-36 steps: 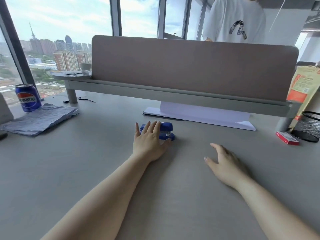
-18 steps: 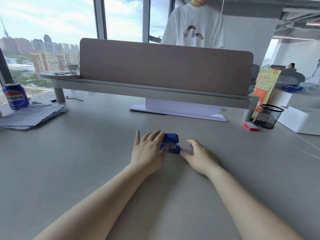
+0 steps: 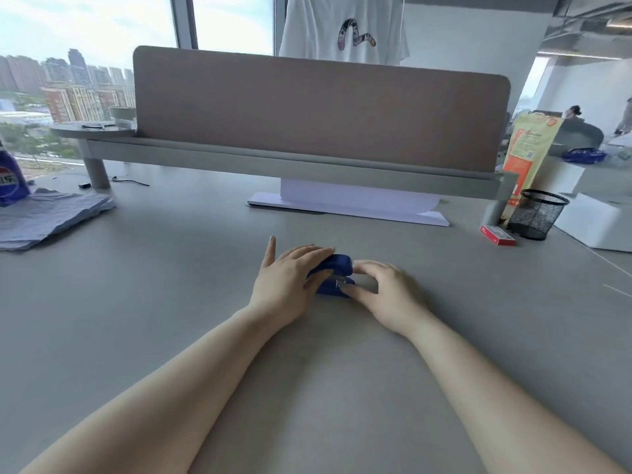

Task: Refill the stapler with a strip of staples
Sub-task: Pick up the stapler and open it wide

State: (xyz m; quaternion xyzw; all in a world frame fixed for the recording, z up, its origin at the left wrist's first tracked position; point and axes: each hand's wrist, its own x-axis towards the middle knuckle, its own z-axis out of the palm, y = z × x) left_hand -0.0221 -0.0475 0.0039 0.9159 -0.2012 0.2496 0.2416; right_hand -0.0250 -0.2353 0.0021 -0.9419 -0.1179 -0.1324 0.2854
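Note:
A small blue stapler (image 3: 337,273) lies on the grey desk (image 3: 171,302) in the middle of the view. My left hand (image 3: 290,282) lies over its left part, fingers across the top and thumb against its near side. My right hand (image 3: 386,290) touches the stapler's right front end with thumb and fingertips, by the metal mouth. A small red staple box (image 3: 497,235) lies on the desk far to the right. No loose staple strip is visible.
A black mesh pen cup (image 3: 535,218) stands beside the red box. White paper sheets (image 3: 349,205) lie under the desk divider (image 3: 318,111). Crumpled blue-grey paper (image 3: 44,217) and a Pepsi can (image 3: 10,179) sit far left. A person in a white shirt (image 3: 342,25) stands behind the divider.
My right hand moved left across the desk and came onto the stapler's front end. My left hand stayed on the stapler and drew it a little nearer. The head camera panned right.

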